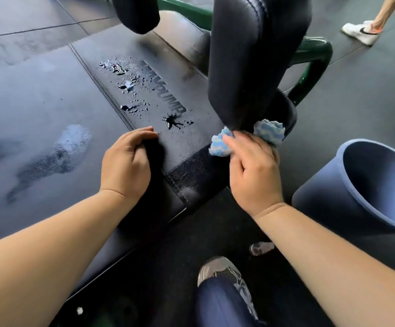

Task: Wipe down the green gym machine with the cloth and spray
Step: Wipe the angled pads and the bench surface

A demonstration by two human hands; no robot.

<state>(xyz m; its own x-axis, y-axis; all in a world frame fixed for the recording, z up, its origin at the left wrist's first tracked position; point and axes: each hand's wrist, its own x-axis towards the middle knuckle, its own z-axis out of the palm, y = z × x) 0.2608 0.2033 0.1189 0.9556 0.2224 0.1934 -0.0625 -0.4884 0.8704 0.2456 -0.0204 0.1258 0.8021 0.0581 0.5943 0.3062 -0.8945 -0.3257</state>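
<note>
The gym machine has a green tube frame [314, 57] and black padding. Its flat black pad [168, 90] carries raised lettering and splashes of liquid. A tall black cushion [250, 55] rises at the pad's right side. My right hand [253, 171] presses a blue and white cloth [269, 132] against the bottom end of that cushion. My left hand [128, 161] rests on the pad's near left edge, fingers curled over it. No spray bottle can be made out for sure.
A blue plastic bucket [366, 185] stands on the floor at the right. A wet patch [62, 152] marks the dark floor mat on the left. My grey shoe [222, 272] is below, a small clear object [261, 247] beside it. Another person's leg and white shoe [361, 31] are at top right.
</note>
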